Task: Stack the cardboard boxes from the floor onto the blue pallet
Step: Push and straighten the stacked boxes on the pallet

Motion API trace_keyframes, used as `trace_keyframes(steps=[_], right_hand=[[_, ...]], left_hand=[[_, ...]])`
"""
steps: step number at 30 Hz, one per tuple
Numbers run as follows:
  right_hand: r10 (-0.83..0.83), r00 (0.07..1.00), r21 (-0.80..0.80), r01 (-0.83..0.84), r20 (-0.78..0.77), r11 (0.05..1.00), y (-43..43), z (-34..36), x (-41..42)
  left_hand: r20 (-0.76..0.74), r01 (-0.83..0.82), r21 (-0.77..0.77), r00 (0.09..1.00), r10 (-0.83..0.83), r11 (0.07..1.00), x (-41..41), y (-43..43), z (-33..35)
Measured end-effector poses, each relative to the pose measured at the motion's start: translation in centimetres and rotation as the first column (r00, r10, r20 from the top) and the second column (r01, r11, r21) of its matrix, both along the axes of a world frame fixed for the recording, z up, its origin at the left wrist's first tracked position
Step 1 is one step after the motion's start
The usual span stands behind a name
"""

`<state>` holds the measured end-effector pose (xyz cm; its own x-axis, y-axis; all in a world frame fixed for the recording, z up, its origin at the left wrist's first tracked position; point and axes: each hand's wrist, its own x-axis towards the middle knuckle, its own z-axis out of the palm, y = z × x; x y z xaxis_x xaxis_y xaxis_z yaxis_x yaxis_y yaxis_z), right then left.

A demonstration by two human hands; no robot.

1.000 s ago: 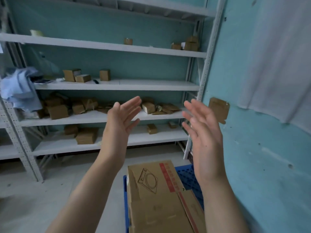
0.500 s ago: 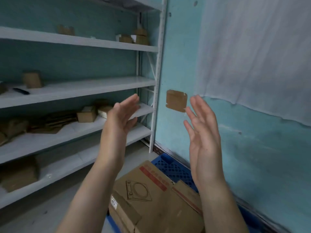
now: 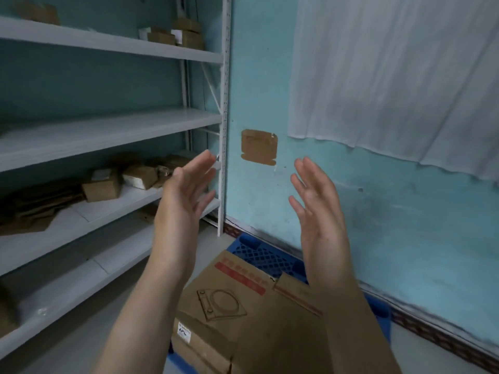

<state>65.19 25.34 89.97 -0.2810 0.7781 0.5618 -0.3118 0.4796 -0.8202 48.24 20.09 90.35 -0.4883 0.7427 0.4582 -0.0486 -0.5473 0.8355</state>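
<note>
**Hands free above the loaded pallet, between boxes**

Our left hand point(image 3: 186, 190) and right hand point(image 3: 316, 201) are raised in front of us, palms facing each other, fingers straight and spread. They are well apart and neither holds or touches anything. We judge this to be the gap between one box and another: one is set down and none is in hand.

The cardboard box point(image 3: 243, 314) lies flat on the blue pallet point(image 3: 259, 255) below our forearms. It covers the near part of the pallet and leaves the grid of the far corner bare. A strip of blue shows under the box's near left edge, so it sits close to that edge. The pallet's far edge runs along the wall point(image 3: 405, 225), and its far corner is near the foot of the shelving rack point(image 3: 221, 130).

The box is plain brown and looks dusty, with a broken red band across its top and a line drawing of a round-doored appliance. A small white label is on its left face. Touching its right side is a second cardboard piece point(image 3: 294, 290) with a red stripe; we cannot tell whether it is a flap or another box.

No box on the floor is in view. We judge that the next move calls for turning away, finding one, taking it by opposite sides with both hands, and squaring it on this box or on the bare far corner.
</note>
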Motion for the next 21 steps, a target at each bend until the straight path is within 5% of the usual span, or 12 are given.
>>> trace_keyframes(steps=[14,21], right_hand=[[-0.541,0.840,-0.083,0.537,-0.037,0.840,2.2,-7.8,-7.8],[-0.641,0.762,-0.030,0.646,0.090,0.763,2.6,-26.6,-5.3]], left_hand=[[0.020,0.454,-0.163,0.889,-0.457,0.876,-11.1,12.1,-7.7],[0.054,0.571,-0.154,0.819,-0.571,0.806,-8.0,13.7,-26.7]])
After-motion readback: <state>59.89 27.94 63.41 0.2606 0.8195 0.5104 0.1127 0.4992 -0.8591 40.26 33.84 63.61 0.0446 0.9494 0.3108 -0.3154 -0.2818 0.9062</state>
